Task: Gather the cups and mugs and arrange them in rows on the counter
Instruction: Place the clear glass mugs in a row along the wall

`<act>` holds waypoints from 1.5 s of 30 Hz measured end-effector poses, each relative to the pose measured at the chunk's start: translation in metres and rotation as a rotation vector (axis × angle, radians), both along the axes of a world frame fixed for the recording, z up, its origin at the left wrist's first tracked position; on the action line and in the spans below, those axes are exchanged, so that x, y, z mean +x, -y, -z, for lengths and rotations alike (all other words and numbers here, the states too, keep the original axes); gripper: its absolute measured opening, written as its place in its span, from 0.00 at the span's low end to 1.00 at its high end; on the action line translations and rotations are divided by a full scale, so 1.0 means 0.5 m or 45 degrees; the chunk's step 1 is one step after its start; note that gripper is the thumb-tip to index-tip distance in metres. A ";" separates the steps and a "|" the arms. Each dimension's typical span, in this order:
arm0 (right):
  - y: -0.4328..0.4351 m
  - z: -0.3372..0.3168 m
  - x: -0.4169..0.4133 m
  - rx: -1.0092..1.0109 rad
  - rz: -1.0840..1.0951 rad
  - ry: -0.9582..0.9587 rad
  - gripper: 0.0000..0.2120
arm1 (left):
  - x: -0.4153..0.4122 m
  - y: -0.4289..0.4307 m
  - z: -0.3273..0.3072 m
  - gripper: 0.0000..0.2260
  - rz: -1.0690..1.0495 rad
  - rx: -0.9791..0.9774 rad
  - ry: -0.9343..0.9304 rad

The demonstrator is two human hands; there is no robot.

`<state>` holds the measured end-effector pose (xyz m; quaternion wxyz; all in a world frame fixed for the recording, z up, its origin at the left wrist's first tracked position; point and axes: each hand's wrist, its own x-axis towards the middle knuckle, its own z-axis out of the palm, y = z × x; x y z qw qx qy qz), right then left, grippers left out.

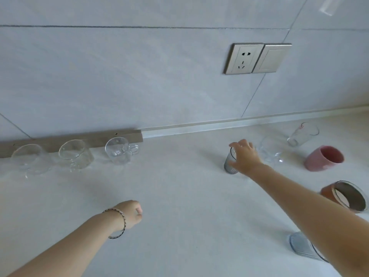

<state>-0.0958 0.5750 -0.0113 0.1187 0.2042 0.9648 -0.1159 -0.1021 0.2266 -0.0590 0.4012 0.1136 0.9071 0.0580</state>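
We see our right hand [244, 156] stretched far forward over the pale grey stone counter [179, 196], its fingers curled around the small smoky-grey ribbed glass tumbler [229, 164], which stands upright on the counter; thumb and fingers lie against the tumbler's side and rim. Our left hand [130, 213] floats nearer to us, loosely closed into a soft fist and holding nothing, with a thin beaded bracelet [119, 223] round the wrist.

Along the back wall to the left, three clear glass mugs stand in a row: the leftmost clear glass mug [29, 159], the middle clear glass mug [74, 153], and the right clear glass mug with its handle turned rightward [119, 149].

To the right, cups lie scattered. A clear stemmed glass cup [269, 149] sits just behind our right hand. Beyond it a tall clear drinking glass [303, 133] lies on its side. A matte pink ceramic cup [323, 157] and a terracotta cup with a pale inner wall [347, 196] are nearby, and a pale blue ribbed glass [301, 245] lies partly hidden under our right forearm.

On the tiled wall hang a silver five-hole power socket [243, 57] and a blank silver switch plate [271, 57]. We can read no writing or brand on anything.
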 end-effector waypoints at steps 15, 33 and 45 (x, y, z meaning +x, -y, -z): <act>0.023 0.016 0.001 0.170 -0.064 0.165 0.33 | 0.009 0.012 -0.032 0.13 -0.114 -0.031 -0.015; 0.789 -0.047 -0.029 -0.264 -0.614 0.168 0.39 | 0.036 0.603 -0.041 0.14 -0.468 -0.078 0.053; 1.276 -0.008 -0.207 -0.287 -0.704 0.067 0.39 | -0.014 0.871 -0.016 0.10 -0.534 0.040 0.067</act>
